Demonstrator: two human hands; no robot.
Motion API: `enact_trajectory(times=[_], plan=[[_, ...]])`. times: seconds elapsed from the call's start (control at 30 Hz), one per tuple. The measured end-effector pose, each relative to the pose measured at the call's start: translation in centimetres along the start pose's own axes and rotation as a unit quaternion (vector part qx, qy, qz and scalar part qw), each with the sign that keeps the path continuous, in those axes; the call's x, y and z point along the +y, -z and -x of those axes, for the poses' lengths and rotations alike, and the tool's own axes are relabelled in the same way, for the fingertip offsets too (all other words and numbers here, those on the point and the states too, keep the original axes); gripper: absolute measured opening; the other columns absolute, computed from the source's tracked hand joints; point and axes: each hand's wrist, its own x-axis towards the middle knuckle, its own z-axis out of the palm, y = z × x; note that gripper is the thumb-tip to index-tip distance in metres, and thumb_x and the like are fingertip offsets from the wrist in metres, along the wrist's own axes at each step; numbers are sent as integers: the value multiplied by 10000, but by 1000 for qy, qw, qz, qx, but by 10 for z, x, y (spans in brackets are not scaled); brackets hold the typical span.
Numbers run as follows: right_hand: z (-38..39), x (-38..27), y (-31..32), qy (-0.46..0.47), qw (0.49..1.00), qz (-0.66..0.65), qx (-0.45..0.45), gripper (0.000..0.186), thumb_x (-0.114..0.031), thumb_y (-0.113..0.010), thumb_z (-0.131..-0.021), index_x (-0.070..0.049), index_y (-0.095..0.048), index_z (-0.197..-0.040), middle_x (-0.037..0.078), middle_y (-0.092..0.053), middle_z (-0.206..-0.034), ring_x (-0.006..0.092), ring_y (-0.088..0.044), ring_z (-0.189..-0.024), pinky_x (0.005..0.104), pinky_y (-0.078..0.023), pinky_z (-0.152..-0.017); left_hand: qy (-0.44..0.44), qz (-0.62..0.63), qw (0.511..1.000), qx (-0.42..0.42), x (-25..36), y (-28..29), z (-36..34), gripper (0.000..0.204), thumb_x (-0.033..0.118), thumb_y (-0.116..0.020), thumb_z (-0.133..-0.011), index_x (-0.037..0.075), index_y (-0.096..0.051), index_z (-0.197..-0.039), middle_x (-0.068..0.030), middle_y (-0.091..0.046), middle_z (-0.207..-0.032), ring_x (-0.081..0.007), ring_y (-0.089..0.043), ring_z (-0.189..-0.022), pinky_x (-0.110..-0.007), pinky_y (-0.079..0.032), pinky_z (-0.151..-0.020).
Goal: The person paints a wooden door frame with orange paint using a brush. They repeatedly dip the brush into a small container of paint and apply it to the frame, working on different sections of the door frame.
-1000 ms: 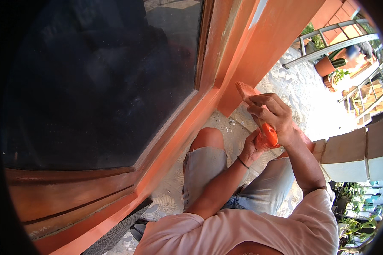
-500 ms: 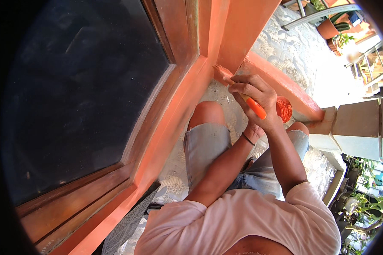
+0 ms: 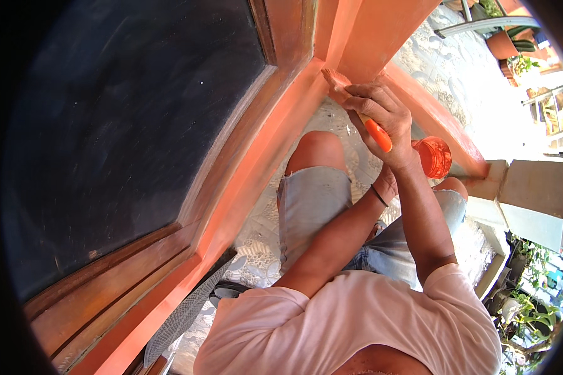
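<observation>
While a person is sitting low beside an orange-painted door frame (image 3: 275, 156), their right hand (image 3: 381, 112) is closing around the orange handle of a paintbrush (image 3: 356, 106), pressing its bristles against the frame near the corner where it meets an upright post (image 3: 381, 31). Their left hand (image 3: 388, 184), mostly hidden behind the right wrist, is lying just beside a small orange container (image 3: 433, 156); whether it is gripping the container cannot be told. A dark glass panel (image 3: 125, 125) is filling the door, and potted plants (image 3: 507, 44) are standing well apart.
</observation>
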Motion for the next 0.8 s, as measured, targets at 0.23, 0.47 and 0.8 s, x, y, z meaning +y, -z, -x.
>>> enact_trajectory(times=[0.23, 0.47, 0.8], plan=[[-16, 5, -16, 23, 998, 48, -30, 251, -26, -792, -779, -111, -773, -1014, 8, -762, -1121, 228, -704, -961, 357, -621, -778, 10, 6, 1000, -4, -1, -1, 2, 465, 390, -646, -1049, 89, -604, -1402, -92, -680, -1363, -220, -649, -1264, -423, -556, -1048], [-22, 12, -31, 5, 998, 52, -41, 246, -20, -788, -783, -122, -763, -1005, 1, -766, -1119, 232, -708, -965, 362, -623, -777, 12, 11, 1000, -4, -2, 4, 3, 453, 383, -648, -1049, 87, -610, -1390, -90, -686, -1353, -217, -653, -1255, -421, -558, -1044], [-23, 11, -32, -27, 999, 31, -28, 166, -24, -781, -844, -109, -752, -984, 23, -773, -1061, 259, -720, -928, 378, -609, -784, 12, 14, 1000, -6, 2, 3, 2, 436, 373, -650, -1050, 84, -618, -1374, -88, -694, -1337, -214, -660, -1242, -418, -561, -1037]])
